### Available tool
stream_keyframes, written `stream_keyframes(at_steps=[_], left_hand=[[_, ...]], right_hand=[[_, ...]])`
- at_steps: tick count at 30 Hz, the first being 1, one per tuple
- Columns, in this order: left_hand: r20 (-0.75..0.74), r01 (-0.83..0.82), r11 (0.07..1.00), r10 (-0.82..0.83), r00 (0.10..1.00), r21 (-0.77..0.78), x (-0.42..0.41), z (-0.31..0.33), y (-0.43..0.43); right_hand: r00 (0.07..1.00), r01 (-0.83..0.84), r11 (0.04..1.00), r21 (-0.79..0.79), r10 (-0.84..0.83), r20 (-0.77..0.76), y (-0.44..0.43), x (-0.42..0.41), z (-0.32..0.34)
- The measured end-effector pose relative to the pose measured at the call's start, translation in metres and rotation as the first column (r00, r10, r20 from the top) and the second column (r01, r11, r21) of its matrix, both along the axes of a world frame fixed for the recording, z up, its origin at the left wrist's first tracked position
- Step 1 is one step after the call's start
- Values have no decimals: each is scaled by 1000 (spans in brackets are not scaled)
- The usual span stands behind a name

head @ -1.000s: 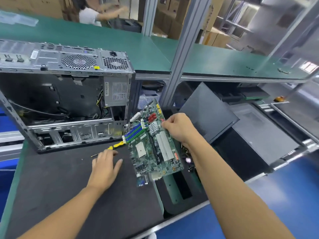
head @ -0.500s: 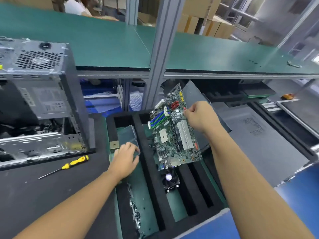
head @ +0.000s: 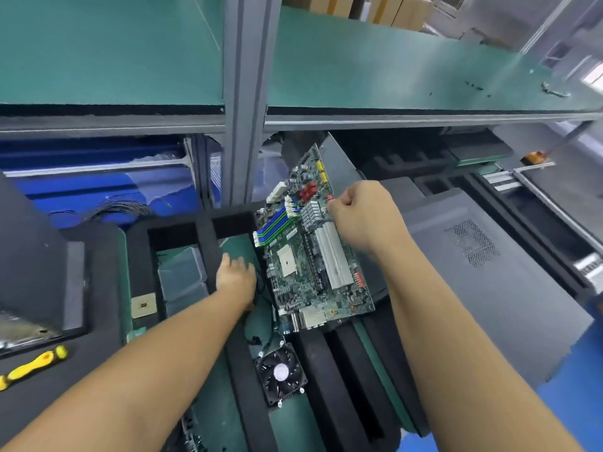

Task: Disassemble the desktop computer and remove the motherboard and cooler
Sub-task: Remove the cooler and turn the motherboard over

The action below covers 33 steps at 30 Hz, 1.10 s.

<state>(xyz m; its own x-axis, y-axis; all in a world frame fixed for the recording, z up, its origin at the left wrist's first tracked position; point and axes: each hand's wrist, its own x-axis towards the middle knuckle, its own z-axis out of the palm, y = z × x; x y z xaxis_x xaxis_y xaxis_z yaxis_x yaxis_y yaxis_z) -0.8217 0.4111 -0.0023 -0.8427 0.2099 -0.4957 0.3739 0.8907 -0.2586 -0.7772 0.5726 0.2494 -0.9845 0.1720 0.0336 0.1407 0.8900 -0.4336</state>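
Observation:
My right hand (head: 367,220) grips the far right edge of the green motherboard (head: 310,256), which is tilted up over a black foam divider tray (head: 208,233). My left hand (head: 236,277) rests flat on the green floor of a tray slot, just left of the board, holding nothing. The black cooler fan (head: 281,373) lies in a slot below the board. Only a corner of the open computer case (head: 29,272) shows at the left edge.
A yellow-handled screwdriver (head: 32,365) lies on the dark mat at the lower left. A loose CPU chip (head: 143,305) and clear plastic boxes (head: 182,275) sit in the tray's left slot. Grey case panels (head: 483,275) lie to the right. A green shelf (head: 391,70) runs overhead.
The view swung right from the case to the foam tray. My right hand carried the motherboard over the tray. My left hand left the mat and came down into a tray slot.

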Motion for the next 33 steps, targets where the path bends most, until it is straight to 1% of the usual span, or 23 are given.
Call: stream_keyframes(at_steps=[3,5,10,13,15,16,17,19,21,26,33], left_hand=[[131,14,997,-3,991,-80,-15,-13,7],[153,61,992,-44,987,-107,-17,-23,9],[162,153,987,-144,976,-50,-9,-27,10],[266,177,983,-161,951,-38,9,-16,16],[361,160,986,-134,923,-42,29,-12,27],[385,147,988,-122,915,-38,39,-11,32],[383,137,990,-116,916,-28,48,-11,36],[332,101,995,-95,939,-1,63,-8,36],[298,105,994,-100,949,0,75,-4,32],[380,169,985,-164,910,21,105,10,35],[368,193,979,-203,907,64,112,28,35]], right_hand=[[1000,-2,1000,-14,2,-25,1,-8,-5],[999,1,1000,-10,-1,-39,3,-13,-7],[998,-12,1000,-12,11,-55,4,-23,-10],[999,-4,1000,-1,4,-43,-3,-29,-14],[1000,-6,1000,-6,5,-26,-10,-34,-20],[1000,-7,1000,-18,6,-14,-14,-36,-23],[1000,-6,1000,-25,6,2,-17,-38,-26],[999,-1,1000,-17,1,39,-23,-41,-33],[997,5,1000,-9,-5,71,-30,-43,-40],[991,31,999,15,-32,133,-43,-54,-48],[990,48,998,31,-52,133,-42,-67,-43]])
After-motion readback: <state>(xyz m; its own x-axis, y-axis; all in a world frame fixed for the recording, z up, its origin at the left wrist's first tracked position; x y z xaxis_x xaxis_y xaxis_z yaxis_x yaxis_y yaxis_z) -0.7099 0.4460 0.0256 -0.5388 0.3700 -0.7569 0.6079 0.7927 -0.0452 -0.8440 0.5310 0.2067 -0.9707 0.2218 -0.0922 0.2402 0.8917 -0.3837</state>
